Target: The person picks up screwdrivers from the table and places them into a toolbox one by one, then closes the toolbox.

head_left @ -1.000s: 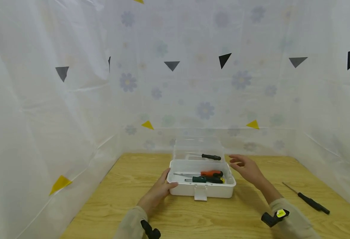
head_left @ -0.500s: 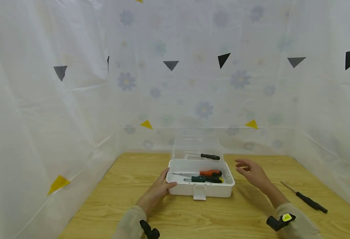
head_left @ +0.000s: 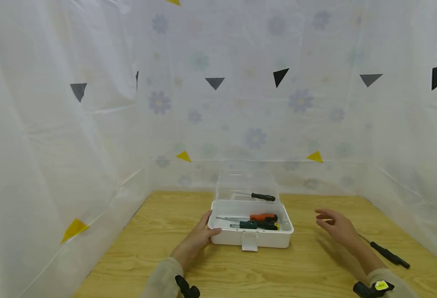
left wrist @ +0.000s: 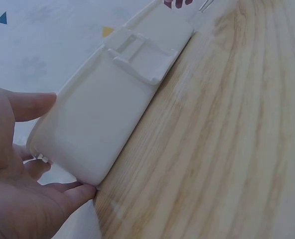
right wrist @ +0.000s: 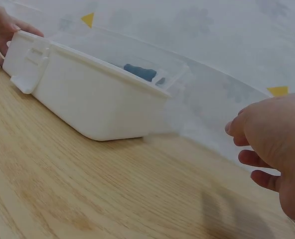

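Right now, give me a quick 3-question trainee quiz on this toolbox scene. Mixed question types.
1. True or false: the left hand rests against the white toolbox.
2. How many screwdrivers lie in the toolbox's lower tray?
3. The black screwdriver on the table lies: A) left of the box B) beside the right hand C) under the lid.

Key: 1 true. 2 two: orange-handled and green-handled. 3 B.

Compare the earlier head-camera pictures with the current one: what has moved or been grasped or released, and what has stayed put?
The right hand has drawn away from the white box, rightward toward the black screwdriver on the table; it holds nothing. The left hand still rests on the box's left end. The screwdrivers in the box lie unchanged.
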